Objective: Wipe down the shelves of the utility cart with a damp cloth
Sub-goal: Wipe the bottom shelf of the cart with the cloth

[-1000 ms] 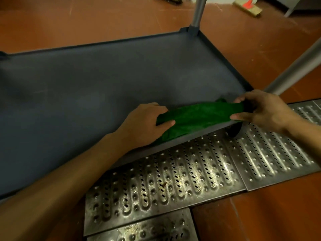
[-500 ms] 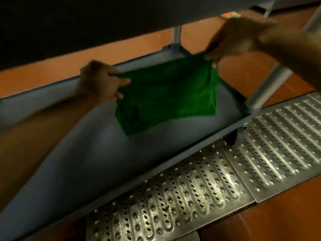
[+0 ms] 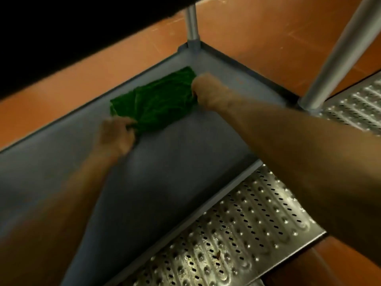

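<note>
"Green crumpled terry cloth [image 3: 156,100], where is it?"
"Upper middle of the frame, lying on the grey plastic lower cart shelf [image 3: 175,162], near its far corner."
"Progress?"
"Early on this shelf, I'd judge: the cloth sits bunched in one corner, and most of the surface is left to cover."
"Hands?"
"Both forearms reach in from the bottom edge. Left grip [image 3: 115,137] pinches the cloth's lower-left edge with curled fingers; right grip [image 3: 203,90] clutches its right edge."
</note>
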The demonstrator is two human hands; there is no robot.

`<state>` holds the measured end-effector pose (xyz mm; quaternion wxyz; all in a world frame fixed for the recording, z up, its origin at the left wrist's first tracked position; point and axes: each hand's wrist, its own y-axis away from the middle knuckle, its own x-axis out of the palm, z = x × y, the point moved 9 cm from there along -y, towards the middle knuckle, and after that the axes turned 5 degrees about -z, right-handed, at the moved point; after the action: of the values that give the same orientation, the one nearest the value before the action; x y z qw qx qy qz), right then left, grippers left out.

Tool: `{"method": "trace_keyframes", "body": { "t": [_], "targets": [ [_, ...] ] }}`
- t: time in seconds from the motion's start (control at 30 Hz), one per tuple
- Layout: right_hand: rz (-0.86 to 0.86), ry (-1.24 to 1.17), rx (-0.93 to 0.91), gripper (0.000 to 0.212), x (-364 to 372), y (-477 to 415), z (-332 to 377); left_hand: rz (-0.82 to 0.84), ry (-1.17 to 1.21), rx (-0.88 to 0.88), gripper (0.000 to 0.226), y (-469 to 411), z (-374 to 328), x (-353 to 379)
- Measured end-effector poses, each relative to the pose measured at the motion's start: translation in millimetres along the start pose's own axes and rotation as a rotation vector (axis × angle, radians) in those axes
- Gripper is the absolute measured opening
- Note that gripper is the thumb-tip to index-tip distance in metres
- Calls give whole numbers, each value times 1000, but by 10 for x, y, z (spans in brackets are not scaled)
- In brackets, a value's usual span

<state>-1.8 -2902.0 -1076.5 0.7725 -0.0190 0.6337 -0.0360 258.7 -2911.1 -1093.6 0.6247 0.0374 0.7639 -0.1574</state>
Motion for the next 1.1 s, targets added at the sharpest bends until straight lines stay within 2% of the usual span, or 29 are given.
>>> {"method": "trace_keyframes", "body": {
  "t": [0.07, 0.23, 0.33, 0.47, 0.67, 1.1],
  "targets": [
    [18, -29, 26, 30, 40, 72, -22, 5, -2, 33, 33, 313, -359, -125],
    [72, -67, 17, 46, -92, 313, -241, -40, -37, 36, 25, 256, -237, -124],
    [151, -47, -6, 55, -68, 531, -251, -34, -50, 116, 23, 356, -268, -119],
    [204, -36, -23, 50, -6, 790, -175, -36, 8, 163, 29, 534, -210, -121],
    [258, -30, -26, 43, 13, 993, -87, 0, 67, 204, 21, 816, -238, -167],
    [302, -54, -49, 46, 19, 1513, -9, 15, 136, 173, 23, 1363, -283, -295]
  ]
}}
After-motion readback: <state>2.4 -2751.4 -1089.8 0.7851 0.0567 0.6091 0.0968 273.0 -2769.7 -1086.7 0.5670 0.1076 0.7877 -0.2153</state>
